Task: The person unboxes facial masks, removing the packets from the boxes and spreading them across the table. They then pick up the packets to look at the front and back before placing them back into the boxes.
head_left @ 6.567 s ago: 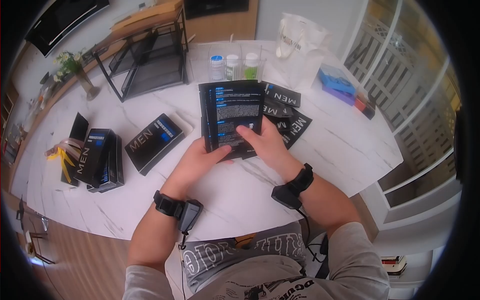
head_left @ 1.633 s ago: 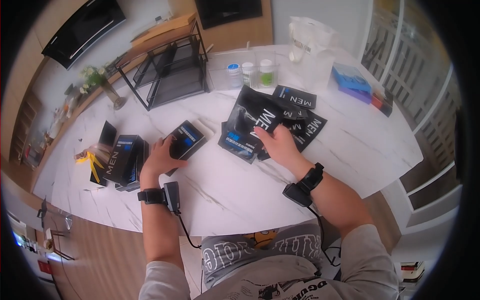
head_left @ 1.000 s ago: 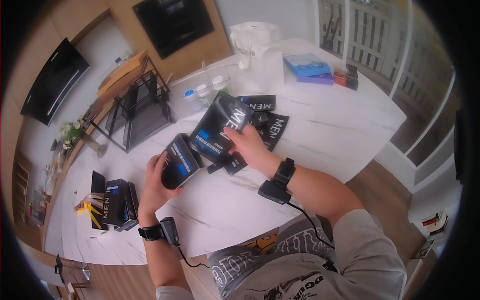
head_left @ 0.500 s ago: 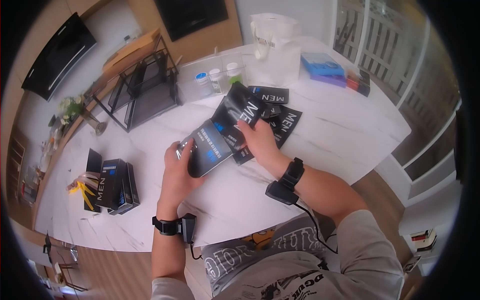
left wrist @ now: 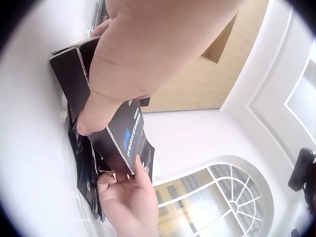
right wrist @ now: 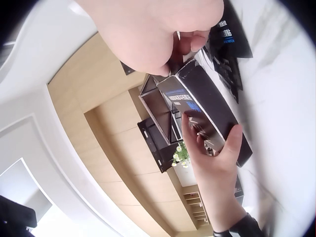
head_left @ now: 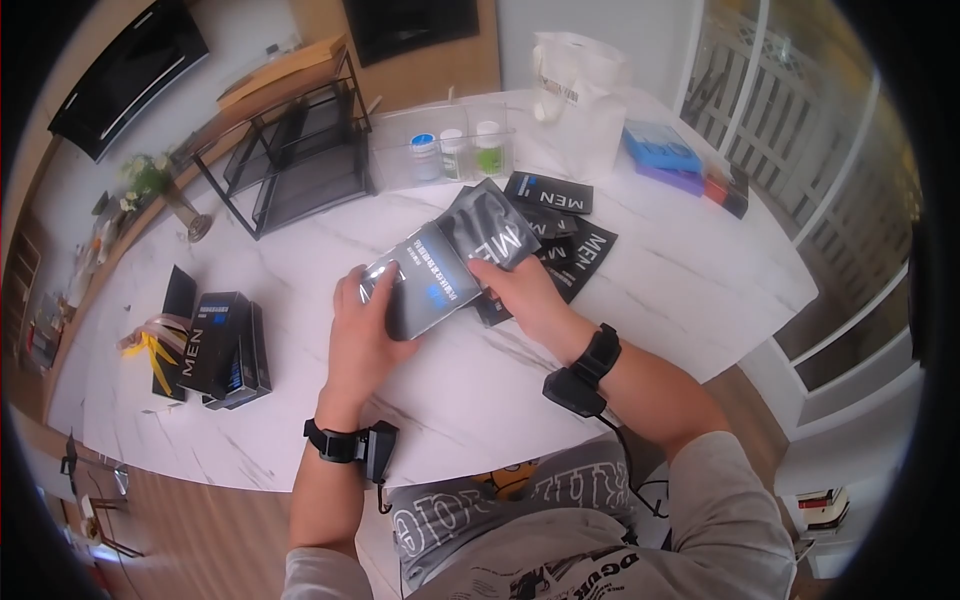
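My left hand (head_left: 365, 335) grips a black MEN box (head_left: 430, 285) tilted above the table, thumb along one side and fingers over its printed face. Its far end meets a black MEN sachet (head_left: 490, 215) that my right hand (head_left: 530, 300) pinches between thumb and fingers. In the left wrist view the right fingers are right at the box's end (left wrist: 121, 168). From the right wrist view, the left thumb presses the box's narrow side (right wrist: 212, 94). Part of the held sachet is hidden behind the box. More black sachets (head_left: 585, 255) lie fanned on the table just beyond the right hand.
Several black boxes (head_left: 225, 350) stand at the left beside a yellow ribbon (head_left: 158, 350). Behind are a mesh rack (head_left: 310, 180), a clear organizer (head_left: 390, 165) with bottles, a white paper bag (head_left: 580, 110) and blue and purple boxes (head_left: 660, 150).
Both hands held sachets at first. The left hand then let go, took the box from the table and brought it rightward against the sachet in my right hand.
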A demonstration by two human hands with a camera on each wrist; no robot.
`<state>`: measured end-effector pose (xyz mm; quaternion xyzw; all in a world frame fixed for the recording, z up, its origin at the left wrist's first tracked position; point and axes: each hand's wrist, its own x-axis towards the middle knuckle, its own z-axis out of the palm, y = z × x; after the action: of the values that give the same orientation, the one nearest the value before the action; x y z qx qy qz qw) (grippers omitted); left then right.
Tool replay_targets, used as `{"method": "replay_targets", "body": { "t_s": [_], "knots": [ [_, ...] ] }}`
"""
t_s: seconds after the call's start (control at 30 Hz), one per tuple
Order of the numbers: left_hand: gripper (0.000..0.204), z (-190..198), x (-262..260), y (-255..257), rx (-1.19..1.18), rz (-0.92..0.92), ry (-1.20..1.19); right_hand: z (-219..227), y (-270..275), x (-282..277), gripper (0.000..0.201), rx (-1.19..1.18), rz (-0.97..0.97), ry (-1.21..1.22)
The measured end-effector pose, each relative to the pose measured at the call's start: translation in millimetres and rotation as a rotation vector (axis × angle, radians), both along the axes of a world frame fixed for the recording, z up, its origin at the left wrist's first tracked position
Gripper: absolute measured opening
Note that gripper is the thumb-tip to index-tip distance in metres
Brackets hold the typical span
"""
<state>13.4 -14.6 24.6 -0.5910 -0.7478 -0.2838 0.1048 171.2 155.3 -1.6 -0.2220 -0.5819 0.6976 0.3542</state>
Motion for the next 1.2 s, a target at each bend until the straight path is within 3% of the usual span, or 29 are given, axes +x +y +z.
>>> {"method": "replay_targets", "body": {
  "t_s": [0.03, 0.17, 0.27, 0.3, 0.33, 0.43, 0.57, 0.7, 0.8, 0.9, 1.0, 1.2],
  "knots": [
    [0.096, 0, -1, -1, 0.005, -0.001, -0.003, 3, 5, 4, 0.026, -0.033, 0.046, -0.147],
    [0.096, 3, -2, -5, 0.018, 0.006, -0.012, 6, 15, -2, 0.022, -0.153, -0.227, 0.168],
    [0.096, 3, -4, -5, 0.018, 0.006, -0.010, 3, 19, 2, 0.023, 0.214, -0.259, 0.005],
    [0.096, 3, -4, -5, 0.020, 0.000, -0.008, -5, 21, 2, 0.025, 0.397, -0.230, -0.184],
    [0.096, 3, -4, -4, 0.021, -0.008, -0.006, -9, 13, -2, 0.023, 0.396, -0.158, -0.160],
    [0.096, 5, -1, -4, 0.007, -0.015, 0.005, -11, 3, -4, 0.017, 0.787, -0.248, -0.076],
    [0.096, 9, 0, -5, 0.034, -0.008, 0.025, 0, 8, 2, 0.015, 0.494, -0.139, -0.219],
    [0.095, 11, 0, -5, 0.014, -0.041, 0.045, 2, 0, 4, 0.013, 0.476, 0.003, -0.209],
    [0.095, 8, -1, -4, 0.025, -0.049, 0.025, 9, -3, 4, 0.012, 0.468, -0.059, -0.129],
    [0.094, 9, 0, -5, 0.033, -0.049, 0.012, 15, -3, 6, 0.012, 0.499, -0.063, -0.210],
    [0.094, 9, 1, -4, 0.028, -0.045, 0.032, 9, -1, 7, 0.012, 0.654, -0.048, -0.215],
    [0.093, 10, 2, -4, 0.043, -0.072, 0.022, 11, 7, 9, 0.014, 0.614, 0.027, -0.175]
  ]
}}
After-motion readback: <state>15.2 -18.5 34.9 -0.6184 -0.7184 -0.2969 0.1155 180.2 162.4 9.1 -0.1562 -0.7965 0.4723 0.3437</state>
